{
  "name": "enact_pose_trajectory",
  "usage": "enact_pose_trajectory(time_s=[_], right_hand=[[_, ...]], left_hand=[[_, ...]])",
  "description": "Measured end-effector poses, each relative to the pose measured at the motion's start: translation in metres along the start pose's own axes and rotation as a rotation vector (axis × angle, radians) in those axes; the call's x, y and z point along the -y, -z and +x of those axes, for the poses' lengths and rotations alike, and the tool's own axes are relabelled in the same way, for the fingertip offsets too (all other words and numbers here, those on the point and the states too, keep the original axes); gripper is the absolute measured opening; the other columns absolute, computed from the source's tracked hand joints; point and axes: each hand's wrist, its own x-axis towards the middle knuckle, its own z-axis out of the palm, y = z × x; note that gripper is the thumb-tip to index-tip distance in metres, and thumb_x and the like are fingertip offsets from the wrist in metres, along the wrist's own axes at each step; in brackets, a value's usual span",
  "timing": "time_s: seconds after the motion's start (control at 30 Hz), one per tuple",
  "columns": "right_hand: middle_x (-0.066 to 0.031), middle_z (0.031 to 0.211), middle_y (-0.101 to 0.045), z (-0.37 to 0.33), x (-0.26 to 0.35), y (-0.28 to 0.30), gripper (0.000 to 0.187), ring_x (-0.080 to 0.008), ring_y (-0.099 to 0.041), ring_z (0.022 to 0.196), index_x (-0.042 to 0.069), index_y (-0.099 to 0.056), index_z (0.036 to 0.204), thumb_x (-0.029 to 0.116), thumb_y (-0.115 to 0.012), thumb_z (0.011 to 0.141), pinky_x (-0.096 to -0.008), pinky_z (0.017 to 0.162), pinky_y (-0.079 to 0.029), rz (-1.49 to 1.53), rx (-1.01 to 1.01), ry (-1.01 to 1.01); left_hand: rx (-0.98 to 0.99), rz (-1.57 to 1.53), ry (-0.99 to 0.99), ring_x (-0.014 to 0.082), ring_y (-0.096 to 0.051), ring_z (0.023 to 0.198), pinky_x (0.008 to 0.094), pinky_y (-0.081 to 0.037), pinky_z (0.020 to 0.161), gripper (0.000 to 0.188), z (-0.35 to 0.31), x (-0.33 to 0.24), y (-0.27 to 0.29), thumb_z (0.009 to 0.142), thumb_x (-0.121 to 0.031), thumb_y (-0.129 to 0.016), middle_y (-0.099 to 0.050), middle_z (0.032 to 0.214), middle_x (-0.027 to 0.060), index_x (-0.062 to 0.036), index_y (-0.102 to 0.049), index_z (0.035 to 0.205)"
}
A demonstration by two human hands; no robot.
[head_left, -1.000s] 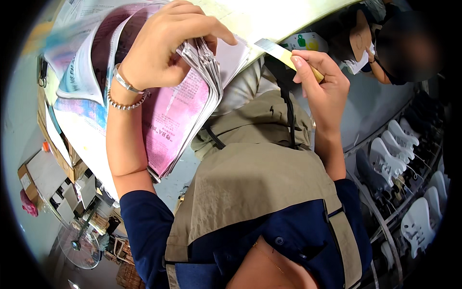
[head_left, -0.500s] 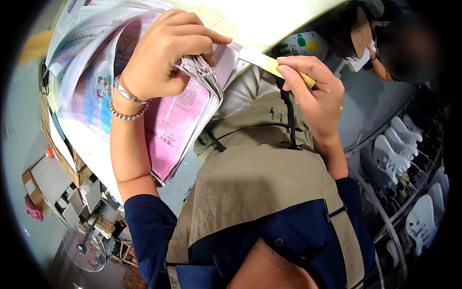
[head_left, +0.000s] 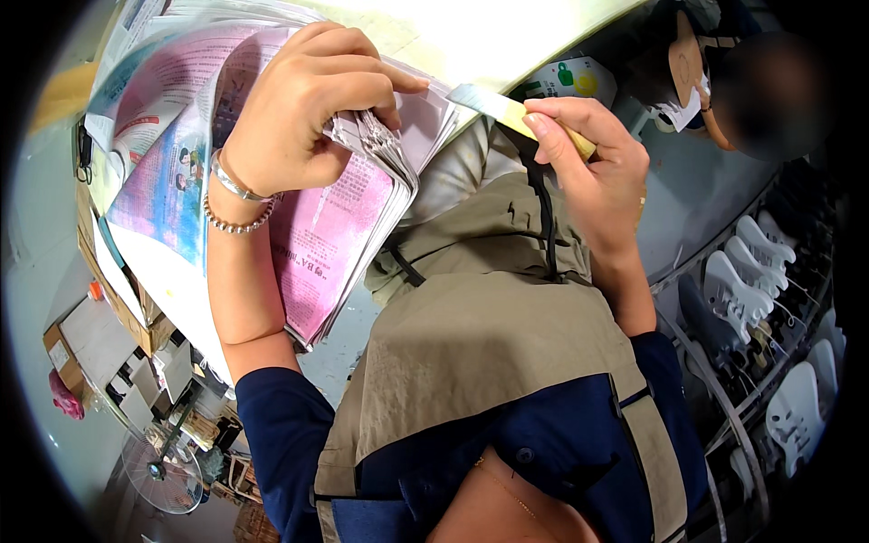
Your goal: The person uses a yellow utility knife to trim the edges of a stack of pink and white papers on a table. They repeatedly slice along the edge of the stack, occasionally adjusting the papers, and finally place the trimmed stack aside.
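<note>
My left hand (head_left: 312, 109) rests on a thick pad of pink-tinted newspaper (head_left: 326, 244). Its thumb and fingers are closed around a crumpled, folded edge (head_left: 367, 134), while the index finger stretches toward the pad's right corner. At that corner is the tip of a flat knife-like blade (head_left: 475, 100), held in my right hand (head_left: 588, 163). Thumb and index finger pinch the tool near its yellow handle, and part of the handle is hidden in the palm. Loose, curled newspaper sheets (head_left: 167, 136) in pink and blue lie left of my left hand.
The newspapers overhang a pale tabletop (head_left: 434, 41). Another person's hand (head_left: 701, 95) shows at upper right. White curved forms (head_left: 738, 290) stand on a metal rack at right. A fan (head_left: 163, 471) and cardboard boxes are at lower left.
The blade has turned a little, with its flat side showing more and its tip slightly higher. The curled sheets at left have shifted and show less blur. My left hand stays nearly in place.
</note>
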Motion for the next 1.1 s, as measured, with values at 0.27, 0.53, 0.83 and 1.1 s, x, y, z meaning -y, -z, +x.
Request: enact_pose_trajectory(time_s=[0.27, 0.53, 0.83, 1.1], right_hand=[[-0.0061, 0.082, -0.07, 0.009, 0.005, 0.002, 0.01, -0.0093, -0.064, 0.068, 0.0, -0.07, 0.094, 0.001, -0.07, 0.084, -0.0202, 0.059, -0.048, -0.022, 0.08, 0.105], [-0.0072, 0.084, -0.07, 0.015, 0.004, 0.002, 0.012, -0.0133, -0.067, 0.071, 0.0, -0.068, 0.096, 0.001, -0.07, 0.084, -0.0222, 0.061, -0.05, -0.073, 0.116, 0.215], [-0.0075, 0.085, -0.07, 0.018, 0.006, 0.002, 0.013, -0.0136, -0.067, 0.072, 0.0, -0.068, 0.096, 0.001, -0.071, 0.084, -0.0228, 0.061, -0.051, -0.11, 0.145, 0.235], [-0.0079, 0.085, -0.07, 0.019, 0.007, 0.003, 0.012, -0.014, -0.068, 0.074, 0.0, -0.068, 0.096, 0.0, -0.069, 0.085, -0.0233, 0.063, -0.052, -0.1, 0.152, 0.223]], left_hand=[[-0.004, -0.01, 0.018, 0.026, -0.055, 0.079, 0.0355, -0.041, 0.079, 0.037, -0.003, 0.001, 0.001, 0.045, -0.033, -0.054, -0.072, 0.105, 0.0086, -0.0053, -0.061, 0.069], [-0.014, 0.006, 0.0, 0.026, -0.055, 0.079, 0.0353, -0.042, 0.078, 0.035, -0.004, 0.002, -0.002, 0.046, -0.031, -0.053, -0.072, 0.105, 0.0081, -0.0055, -0.061, 0.068], [-0.021, 0.017, -0.017, 0.0255, -0.056, 0.079, 0.0352, -0.042, 0.077, 0.034, -0.004, 0.003, -0.002, 0.046, -0.031, -0.053, -0.072, 0.105, 0.0083, -0.0063, -0.061, 0.069], [-0.021, 0.005, -0.003, 0.0253, -0.056, 0.08, 0.0352, -0.042, 0.078, 0.034, -0.002, 0.001, -0.002, 0.045, -0.029, -0.053, -0.072, 0.106, 0.0075, -0.0069, -0.062, 0.069]])
